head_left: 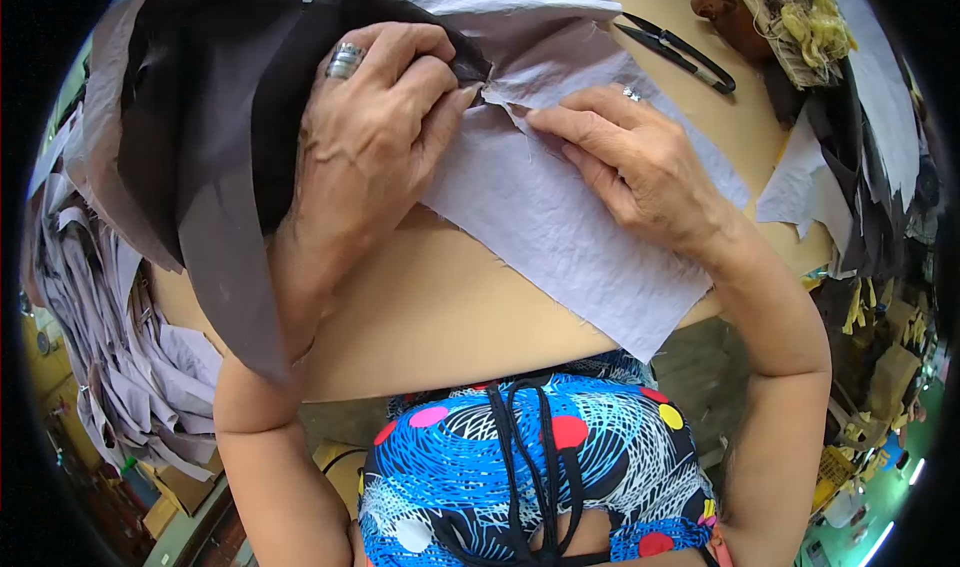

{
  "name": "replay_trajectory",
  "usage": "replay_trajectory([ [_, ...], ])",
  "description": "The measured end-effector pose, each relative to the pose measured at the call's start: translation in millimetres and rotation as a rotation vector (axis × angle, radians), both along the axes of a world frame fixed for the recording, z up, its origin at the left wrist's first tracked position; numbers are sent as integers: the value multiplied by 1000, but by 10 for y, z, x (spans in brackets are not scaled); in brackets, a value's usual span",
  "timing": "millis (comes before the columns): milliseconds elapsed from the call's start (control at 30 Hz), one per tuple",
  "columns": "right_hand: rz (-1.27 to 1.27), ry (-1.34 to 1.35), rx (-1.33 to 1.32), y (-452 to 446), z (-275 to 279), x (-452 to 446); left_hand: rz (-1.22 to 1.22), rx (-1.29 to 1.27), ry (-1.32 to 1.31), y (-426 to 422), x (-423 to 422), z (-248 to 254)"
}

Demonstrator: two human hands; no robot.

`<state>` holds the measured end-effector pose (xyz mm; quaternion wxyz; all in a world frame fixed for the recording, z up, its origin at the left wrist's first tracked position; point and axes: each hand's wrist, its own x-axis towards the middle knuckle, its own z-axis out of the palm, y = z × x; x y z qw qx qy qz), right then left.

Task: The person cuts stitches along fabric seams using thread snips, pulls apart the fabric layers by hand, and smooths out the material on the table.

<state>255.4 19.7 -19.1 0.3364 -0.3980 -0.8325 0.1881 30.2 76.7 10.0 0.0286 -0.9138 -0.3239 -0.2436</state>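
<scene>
Dark brown fabric [225, 207] is bunched at the upper left and joins a pale lilac-grey cloth [600, 257] near the top centre. My left hand [375, 132], with a wide ring, has its fingers curled and pinched on the dark fabric beside the join. Just to the right, my right hand [640, 157] pinches the edge of the pale cloth between thumb and forefinger. A small gap separates the two hands, with a frayed fold of cloth between them. The pale cloth lies across the tan table [420, 317], one corner hanging over its front edge.
Black thread snips [680, 52] lie at the upper right. Beyond them are a brown object [730, 22] and a bundle of yellowish threads [810, 27]. More grey and dark cloth [815, 182] hangs at the right edge. Strips of grey fabric [120, 317] are piled at the left.
</scene>
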Motion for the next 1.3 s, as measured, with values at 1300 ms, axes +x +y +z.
replay_trajectory([
  [1300, 8, -243, 142, -23, 23, -83, -147, 24, 253, 367, -298, -59],
])
